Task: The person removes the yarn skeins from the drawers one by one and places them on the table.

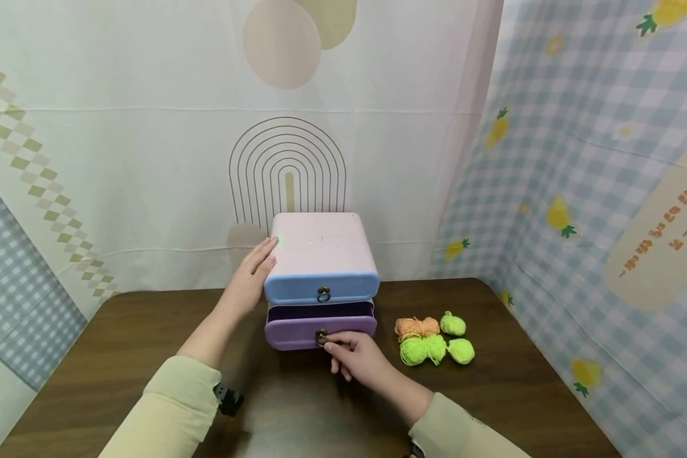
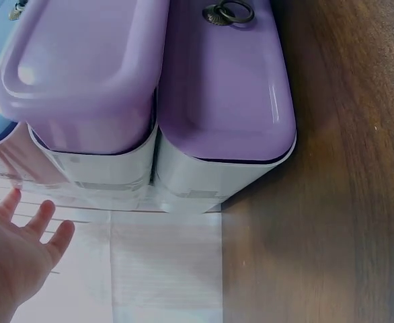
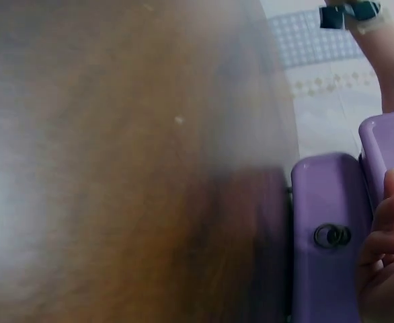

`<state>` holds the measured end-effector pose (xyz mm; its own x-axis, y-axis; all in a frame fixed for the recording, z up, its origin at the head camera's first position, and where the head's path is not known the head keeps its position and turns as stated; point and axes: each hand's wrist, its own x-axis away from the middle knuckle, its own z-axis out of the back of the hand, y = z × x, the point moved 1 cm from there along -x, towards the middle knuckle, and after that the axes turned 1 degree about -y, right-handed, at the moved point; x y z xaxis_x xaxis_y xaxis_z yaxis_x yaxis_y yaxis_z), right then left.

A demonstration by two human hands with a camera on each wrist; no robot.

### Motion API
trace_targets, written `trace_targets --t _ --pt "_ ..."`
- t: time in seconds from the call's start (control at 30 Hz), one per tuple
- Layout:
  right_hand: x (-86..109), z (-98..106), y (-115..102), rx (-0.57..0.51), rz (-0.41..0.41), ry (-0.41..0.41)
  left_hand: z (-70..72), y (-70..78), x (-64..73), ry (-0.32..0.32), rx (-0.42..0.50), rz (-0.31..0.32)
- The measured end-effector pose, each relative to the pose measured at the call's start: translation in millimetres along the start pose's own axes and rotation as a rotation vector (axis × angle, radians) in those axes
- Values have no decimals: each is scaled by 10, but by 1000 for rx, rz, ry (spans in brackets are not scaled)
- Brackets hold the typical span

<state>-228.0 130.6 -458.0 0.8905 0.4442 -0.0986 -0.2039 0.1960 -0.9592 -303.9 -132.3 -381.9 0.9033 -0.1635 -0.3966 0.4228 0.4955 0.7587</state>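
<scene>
One drawer stack (image 1: 323, 242), far middle of the surface (image 1: 166, 331): blue drawer (image 1: 294, 289) on top, purple drawer (image 1: 294, 336) below pulled out, ring (image 1: 320, 339) pinched in the right grip (image 1: 357, 357). Left grip (image 1: 247, 283), fingers extended, against the stack's left side. Yarn balls (image 1: 435, 348), right. Cloth lettering (image 1: 656, 232), right: illegible.

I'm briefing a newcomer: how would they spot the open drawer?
On the brown table stands a pink-topped chest. Just below its blue drawer is the open drawer, purple, its ring pull pinched by the right hand. The bottom drawer is purple too, but only the open one juts out.
</scene>
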Motion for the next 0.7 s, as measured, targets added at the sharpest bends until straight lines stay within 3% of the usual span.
trace_targets --t 0.2,0.4,0.7 --pt "-157 33 -5 10 -25 33 8 15 6 -4 -1 0" --pt "-164 53 -242 -5 -26 19 5 19 12 -5 7 -3" --pt "-274 74 1 6 -43 25 7 23 11 -3 12 4"
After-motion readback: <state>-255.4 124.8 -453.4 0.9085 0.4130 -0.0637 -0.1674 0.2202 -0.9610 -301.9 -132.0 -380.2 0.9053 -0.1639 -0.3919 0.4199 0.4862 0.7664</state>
